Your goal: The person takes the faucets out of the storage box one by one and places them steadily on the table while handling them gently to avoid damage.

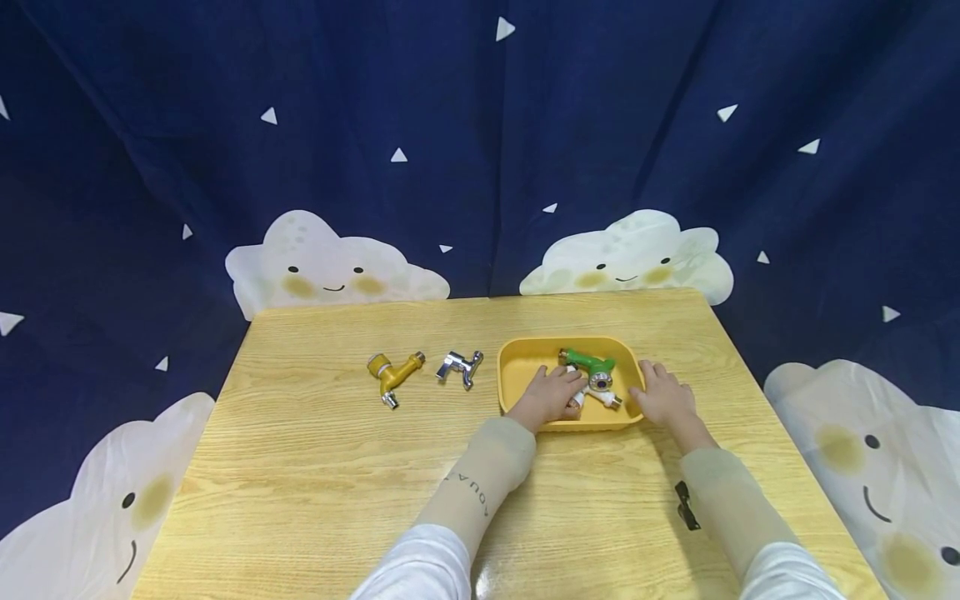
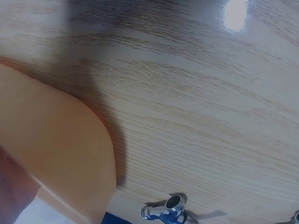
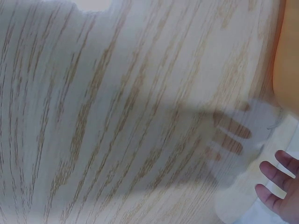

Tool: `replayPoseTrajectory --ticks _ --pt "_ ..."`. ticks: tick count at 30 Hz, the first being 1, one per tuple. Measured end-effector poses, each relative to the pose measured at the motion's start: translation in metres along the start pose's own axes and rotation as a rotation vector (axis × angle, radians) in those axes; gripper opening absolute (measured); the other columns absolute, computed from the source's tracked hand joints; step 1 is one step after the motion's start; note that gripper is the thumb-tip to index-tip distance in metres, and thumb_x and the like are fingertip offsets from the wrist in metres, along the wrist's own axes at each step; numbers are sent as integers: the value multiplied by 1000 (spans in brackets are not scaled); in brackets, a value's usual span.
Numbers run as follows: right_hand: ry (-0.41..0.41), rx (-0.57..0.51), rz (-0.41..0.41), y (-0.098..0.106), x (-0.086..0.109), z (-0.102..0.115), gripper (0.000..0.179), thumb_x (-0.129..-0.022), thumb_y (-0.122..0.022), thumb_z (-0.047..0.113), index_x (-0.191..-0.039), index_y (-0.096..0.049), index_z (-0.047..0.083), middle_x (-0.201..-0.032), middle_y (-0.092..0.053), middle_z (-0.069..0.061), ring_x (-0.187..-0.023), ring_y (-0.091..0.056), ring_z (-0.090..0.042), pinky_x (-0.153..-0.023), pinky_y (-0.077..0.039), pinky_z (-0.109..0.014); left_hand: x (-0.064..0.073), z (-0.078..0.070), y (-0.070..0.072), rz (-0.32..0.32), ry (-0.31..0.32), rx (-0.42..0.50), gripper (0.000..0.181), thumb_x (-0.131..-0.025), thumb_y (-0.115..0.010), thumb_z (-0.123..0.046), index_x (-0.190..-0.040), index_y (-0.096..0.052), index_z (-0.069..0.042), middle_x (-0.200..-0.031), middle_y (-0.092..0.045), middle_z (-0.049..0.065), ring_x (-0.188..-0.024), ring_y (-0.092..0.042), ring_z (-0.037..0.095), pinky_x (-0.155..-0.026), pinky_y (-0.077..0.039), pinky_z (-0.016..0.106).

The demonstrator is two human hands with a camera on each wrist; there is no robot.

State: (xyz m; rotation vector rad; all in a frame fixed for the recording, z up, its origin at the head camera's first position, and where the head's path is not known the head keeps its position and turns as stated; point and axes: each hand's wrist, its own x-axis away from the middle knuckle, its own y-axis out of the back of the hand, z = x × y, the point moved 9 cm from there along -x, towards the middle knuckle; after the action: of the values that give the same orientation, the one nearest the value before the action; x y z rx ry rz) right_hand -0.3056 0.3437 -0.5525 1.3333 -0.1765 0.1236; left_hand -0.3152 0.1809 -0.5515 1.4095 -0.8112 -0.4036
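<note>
Two beige-sleeved arms reach over the wood-grain bench from the near side. Small black item beside the right arm, can't tell what. Left hand is in the yellow tub, over its near wall, fingers at a white tap; can't tell if it's pinching. Right hand at the tub's right rim, fingers spread outside, thumb over the edge. White tap lies in the tub, partly hidden by the left hand; green tap just behind it. Left of the tub, on the bench: chrome tap nearer the tub, then yellow tap. Far back: dark blue curtain with white triangles and smiling clouds.
</note>
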Motion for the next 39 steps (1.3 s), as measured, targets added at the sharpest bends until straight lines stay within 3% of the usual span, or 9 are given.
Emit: replayPoseTrajectory --ticks 10,17,24,30,39 --pt "6 0 -12 0 0 0 62 -92 -38 34 -140 -19 0 -135 -28 -30 -117 -34 -51 -89 -28 -68 1 -2 4 -41 -13 -44 66 -82 -61 -42 -141 -34 -28 -142 -33 -11 -132 -28 14 -109 -21 41" --pt "11 4 -16 0 0 -1 61 -93 -37 34 -140 -19 0 -134 -29 -30 -116 -35 -51 -89 -28 -68 3 -2 4 -60 -30 -94 64 -79 -63 -43 -137 -38 -30 -137 -36 -10 -129 -30 12 -110 -20 39" --pt "4 5 -9 -1 0 -1 60 -93 -37 34 -140 -19 0 -133 -30 -29 -115 -35 -50 -88 -29 -68 -4 2 -6 -35 -36 -62 67 -78 -64 -46 -137 -38 -32 -139 -33 -11 -131 -27 11 -111 -17 38" --pt "6 2 -6 0 1 0 60 -93 -38 33 -139 -20 1 -133 -30 -29 -115 -36 -51 -87 -29 -68 2 1 2 -22 -42 -60 63 -78 -68 -34 -135 -42 -29 -135 -37 -11 -129 -30 12 -110 -19 39" --pt "4 6 -8 1 0 0 59 -93 -38 33 -139 -20 1 -134 -29 -29 -115 -36 -50 -87 -30 -68 5 1 5 0 -60 -110 63 -76 -69 -39 -132 -43 -30 -134 -42 -11 -129 -30 13 -110 -19 39"
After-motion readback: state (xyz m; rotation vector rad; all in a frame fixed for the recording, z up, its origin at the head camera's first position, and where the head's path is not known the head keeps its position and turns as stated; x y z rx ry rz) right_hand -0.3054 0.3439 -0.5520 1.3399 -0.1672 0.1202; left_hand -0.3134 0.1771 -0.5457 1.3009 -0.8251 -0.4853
